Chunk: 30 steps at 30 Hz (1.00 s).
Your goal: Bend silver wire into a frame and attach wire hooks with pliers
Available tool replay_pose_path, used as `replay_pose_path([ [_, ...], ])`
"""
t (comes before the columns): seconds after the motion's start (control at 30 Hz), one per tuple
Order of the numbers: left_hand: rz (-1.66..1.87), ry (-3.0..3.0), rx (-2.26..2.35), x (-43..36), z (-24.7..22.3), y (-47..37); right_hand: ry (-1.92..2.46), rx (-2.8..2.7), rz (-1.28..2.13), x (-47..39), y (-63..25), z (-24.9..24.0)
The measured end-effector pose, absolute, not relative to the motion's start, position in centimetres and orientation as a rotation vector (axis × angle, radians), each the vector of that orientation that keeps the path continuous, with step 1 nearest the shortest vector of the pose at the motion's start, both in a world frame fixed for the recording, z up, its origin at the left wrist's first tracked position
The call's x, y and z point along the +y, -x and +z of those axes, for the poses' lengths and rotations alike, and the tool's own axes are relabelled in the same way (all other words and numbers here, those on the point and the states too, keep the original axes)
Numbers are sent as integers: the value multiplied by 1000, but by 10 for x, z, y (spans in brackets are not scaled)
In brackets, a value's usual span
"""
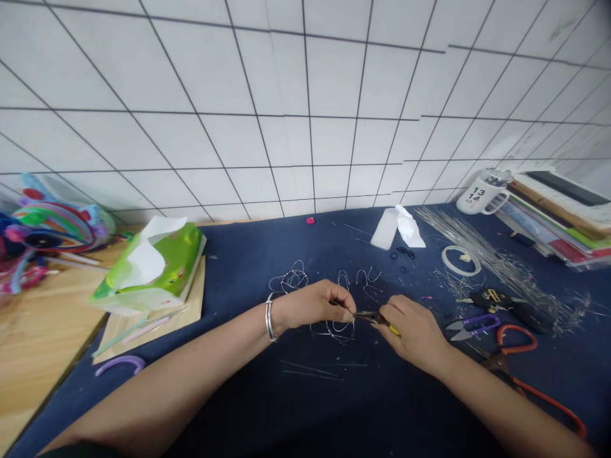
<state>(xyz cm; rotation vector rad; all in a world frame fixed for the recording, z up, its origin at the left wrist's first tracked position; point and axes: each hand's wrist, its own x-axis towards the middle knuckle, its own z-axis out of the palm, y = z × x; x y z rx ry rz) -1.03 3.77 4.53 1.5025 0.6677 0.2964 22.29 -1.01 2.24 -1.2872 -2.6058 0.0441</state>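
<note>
My left hand (329,301), with a silver bangle at its wrist, pinches a thin wire near the middle of the dark blue cloth (238,254). My right hand (405,324) is closed around pliers (367,315) with a yellow handle part. The tips of the pliers meet the wire at my left fingertips. Below my left hand hangs or lies a loop of thin wire (334,332); which of the two I cannot tell. Coiled wire (291,278) and several bent wire pieces (371,277) lie just beyond my hands.
Straight wires (312,371) lie nearer me. At right are purple snips (473,326), orange-handled scissors (518,340), a wire bundle (477,238), a white mug (480,194) and stacked books (563,216). A green tissue pack (176,254) sits at left.
</note>
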Motion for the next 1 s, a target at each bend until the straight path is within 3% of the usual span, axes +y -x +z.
replay_pose_path([
  [1.0,478,-1412,834,44,44,12,1456,-2518,394,5,-244,45],
])
